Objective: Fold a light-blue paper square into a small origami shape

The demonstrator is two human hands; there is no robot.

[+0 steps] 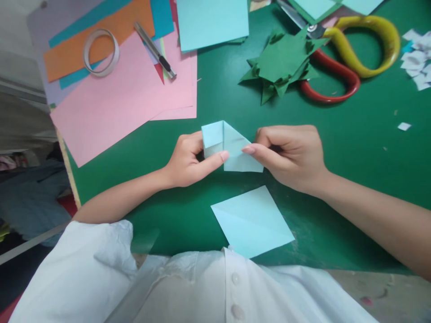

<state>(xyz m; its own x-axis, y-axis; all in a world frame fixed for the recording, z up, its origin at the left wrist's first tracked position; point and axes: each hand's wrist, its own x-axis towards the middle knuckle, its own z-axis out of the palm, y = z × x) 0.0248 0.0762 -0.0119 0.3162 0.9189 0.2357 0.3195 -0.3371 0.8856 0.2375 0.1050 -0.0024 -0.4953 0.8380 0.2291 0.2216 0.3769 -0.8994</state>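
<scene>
At mid-frame, a partly folded pale-blue sheet (236,144) is pinched by the left hand (190,162) and the right hand (294,154), both curled nearly closed; folding seems under way, with edge alignment and firm creasing called for

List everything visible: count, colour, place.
Folded paper: one, light blue, centre
Square: one, light blue, lower centre
Scissors: one, yellow and red, upper right
Star: one, green, beside scissors
Scraps: many, mostly white, right
Tape: one, white, upper left
Cutter: one, mostly silver, beside tape
Pink sheets: at least two, pink, upper left
Strip: one, orange, under tape
Blue paper: count unclear, blue, beneath strip
Purple sheet: one, purple, upper left
Other papers: several, light blue and green, top
Cloth: count unclear, mixed, left
Table: one, green, underneath
Shirt: one, white, bottom
Left hand: one, bare, on folded paper
Right hand: one, bare, on folded paper
</scene>
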